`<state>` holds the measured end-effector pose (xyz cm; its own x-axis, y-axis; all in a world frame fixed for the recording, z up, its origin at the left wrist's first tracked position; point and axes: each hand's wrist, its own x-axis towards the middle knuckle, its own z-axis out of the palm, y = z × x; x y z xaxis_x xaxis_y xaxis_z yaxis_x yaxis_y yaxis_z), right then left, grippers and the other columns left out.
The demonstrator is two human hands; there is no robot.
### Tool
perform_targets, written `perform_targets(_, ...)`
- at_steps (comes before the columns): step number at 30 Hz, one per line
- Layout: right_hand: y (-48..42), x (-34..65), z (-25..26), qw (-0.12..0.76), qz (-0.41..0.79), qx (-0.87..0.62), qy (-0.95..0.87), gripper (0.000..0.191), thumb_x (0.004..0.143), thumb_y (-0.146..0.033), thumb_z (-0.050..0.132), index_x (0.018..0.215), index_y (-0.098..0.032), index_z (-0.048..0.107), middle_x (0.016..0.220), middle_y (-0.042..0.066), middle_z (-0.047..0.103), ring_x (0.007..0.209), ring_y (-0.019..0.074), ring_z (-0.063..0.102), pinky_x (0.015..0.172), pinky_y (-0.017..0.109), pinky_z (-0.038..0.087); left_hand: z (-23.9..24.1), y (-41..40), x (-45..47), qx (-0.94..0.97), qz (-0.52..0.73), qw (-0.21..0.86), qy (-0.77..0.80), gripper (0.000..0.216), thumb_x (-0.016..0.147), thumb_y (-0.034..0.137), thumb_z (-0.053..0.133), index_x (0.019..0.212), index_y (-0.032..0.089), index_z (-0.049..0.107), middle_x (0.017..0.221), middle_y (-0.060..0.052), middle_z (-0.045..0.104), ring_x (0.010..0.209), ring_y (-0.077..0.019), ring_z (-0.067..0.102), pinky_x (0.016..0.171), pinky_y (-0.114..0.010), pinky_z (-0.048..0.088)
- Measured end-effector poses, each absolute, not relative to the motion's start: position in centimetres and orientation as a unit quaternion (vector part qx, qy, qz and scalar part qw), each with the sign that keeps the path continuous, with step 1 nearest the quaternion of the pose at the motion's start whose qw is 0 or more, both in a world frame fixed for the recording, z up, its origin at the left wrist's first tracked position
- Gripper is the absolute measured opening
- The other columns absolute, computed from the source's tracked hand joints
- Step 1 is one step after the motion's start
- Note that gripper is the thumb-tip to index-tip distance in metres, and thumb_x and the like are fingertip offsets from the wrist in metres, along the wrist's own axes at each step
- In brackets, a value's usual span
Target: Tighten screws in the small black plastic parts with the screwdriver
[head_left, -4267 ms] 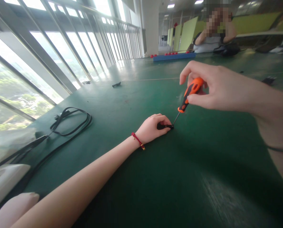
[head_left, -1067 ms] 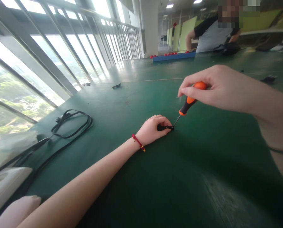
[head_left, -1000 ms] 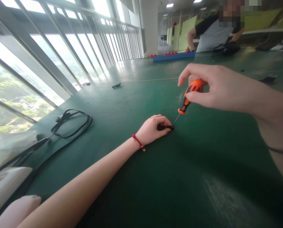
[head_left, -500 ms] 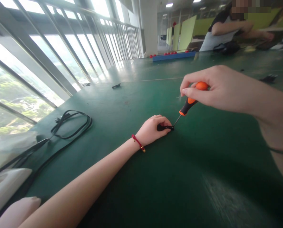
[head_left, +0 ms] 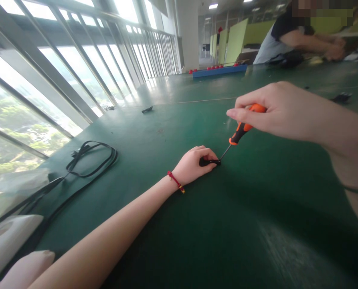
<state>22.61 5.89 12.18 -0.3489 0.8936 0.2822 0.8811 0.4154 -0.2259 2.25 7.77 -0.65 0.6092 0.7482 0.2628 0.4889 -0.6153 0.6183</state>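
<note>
My left hand (head_left: 195, 162) rests on the green tabletop (head_left: 172, 224), closed around a small black part (head_left: 208, 162) whose exact kind I cannot make out. In my right hand (head_left: 281, 110) is a screwdriver (head_left: 241, 130) with an orange and black handle, gripped between thumb and fingers. It slants down to the left, and the tip of its thin metal shaft meets the right end of the black part. My left fingers cover much of that part.
A looped black cable (head_left: 91, 158) lies at the left, near a white object (head_left: 10, 241). A small black piece (head_left: 147, 109) sits farther back. Toward the far edge stands a blue tray (head_left: 219, 71) with red pieces. Another person (head_left: 287, 40) works at the back right.
My right fingers have shifted around the screwdriver handle, with the thumb stretched farther out. The left hand and black part stay put. The other person's arms have moved lower and to the right.
</note>
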Motion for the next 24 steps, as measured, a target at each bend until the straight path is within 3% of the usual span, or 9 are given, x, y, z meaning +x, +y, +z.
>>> perform_targets(3,5.98,22.75,12.18,0.195,0.017,-0.537,-0.820,0.019,0.081,-0.043,0.055,0.083,-0.023,0.056,0.057,-0.003,0.051,0.047,0.0092,0.040,0.051,0.028,0.029,-0.67,7.77,2.20,0.861,0.255,0.250,0.362,0.011,0.078,0.017,0.062,0.087,0.016,0.067,0.083,-0.003,0.061,0.079,-0.0150,0.055,0.075,-0.028,0.048)
perform_targets(5,5.97,22.74,12.09,0.220,0.028,-0.518,-0.826,0.024,0.074,-0.032,0.063,0.094,-0.025,0.052,0.065,-0.004,0.056,0.051,0.0100,0.044,0.051,0.027,0.031,-0.62,7.79,2.21,0.860,0.253,0.250,0.365,0.011,0.077,0.017,0.062,0.087,0.016,0.067,0.083,-0.003,0.061,0.079,-0.0150,0.055,0.075,-0.028,0.048)
perform_targets(8,5.74,22.58,12.08,0.197,0.035,-0.520,-0.830,0.017,0.082,-0.041,0.054,0.084,-0.024,0.055,0.058,-0.003,0.050,0.049,0.0099,0.040,0.051,0.028,0.028,-0.51,7.82,2.24,0.858,0.254,0.254,0.366,0.011,0.077,0.017,0.062,0.087,0.016,0.067,0.084,-0.003,0.062,0.079,-0.0150,0.056,0.075,-0.028,0.048)
perform_targets(10,5.57,22.45,12.16,0.190,0.028,-0.524,-0.830,0.026,0.087,-0.044,0.047,0.076,-0.023,0.057,0.055,-0.002,0.047,0.048,0.0102,0.037,0.052,0.030,0.027,-0.46,7.80,2.27,0.858,0.254,0.255,0.367,0.011,0.077,0.017,0.062,0.086,0.016,0.067,0.084,-0.003,0.062,0.079,-0.0150,0.056,0.075,-0.028,0.048)
perform_targets(12,5.52,22.37,12.22,0.208,0.029,-0.512,-0.833,0.014,0.082,-0.037,0.055,0.083,-0.024,0.056,0.061,-0.002,0.052,0.053,0.0113,0.042,0.054,0.029,0.029,-0.42,7.76,2.31,0.857,0.253,0.254,0.369,0.010,0.077,0.017,0.062,0.086,0.016,0.067,0.084,-0.003,0.062,0.079,-0.0151,0.056,0.075,-0.028,0.048)
perform_targets(14,5.60,22.34,12.19,0.219,0.031,-0.503,-0.835,0.017,0.077,-0.035,0.061,0.090,-0.025,0.055,0.066,-0.002,0.055,0.056,0.0122,0.045,0.054,0.029,0.030,-0.39,7.73,2.33,0.858,0.253,0.253,0.368,0.011,0.077,0.017,0.062,0.086,0.016,0.067,0.084,-0.003,0.062,0.079,-0.0152,0.056,0.075,-0.028,0.048)
perform_targets(18,5.83,22.36,12.02,0.206,0.039,-0.510,-0.835,0.030,0.086,-0.049,0.047,0.079,-0.023,0.059,0.056,-0.002,0.047,0.049,0.0109,0.039,0.052,0.029,0.026,-0.36,7.74,2.36,0.859,0.254,0.251,0.366,0.010,0.078,0.017,0.061,0.086,0.016,0.067,0.085,-0.003,0.062,0.080,-0.0153,0.056,0.076,-0.028,0.048)
perform_targets(22,5.84,22.30,12.00,0.229,0.042,-0.504,-0.832,0.017,0.078,-0.033,0.060,0.092,-0.024,0.055,0.063,-0.003,0.053,0.053,0.0118,0.043,0.052,0.029,0.029,-0.38,7.79,2.37,0.860,0.253,0.254,0.364,0.011,0.078,0.017,0.062,0.087,0.015,0.067,0.084,-0.003,0.062,0.079,-0.0150,0.056,0.076,-0.028,0.048)
perform_targets(24,5.80,22.24,12.03,0.231,0.034,-0.499,-0.834,0.015,0.081,-0.038,0.057,0.085,-0.023,0.057,0.062,-0.002,0.053,0.053,0.0118,0.043,0.053,0.029,0.029,-0.40,7.80,2.37,0.860,0.255,0.254,0.363,0.011,0.078,0.017,0.061,0.088,0.015,0.067,0.085,-0.003,0.062,0.079,-0.0150,0.056,0.076,-0.028,0.048)
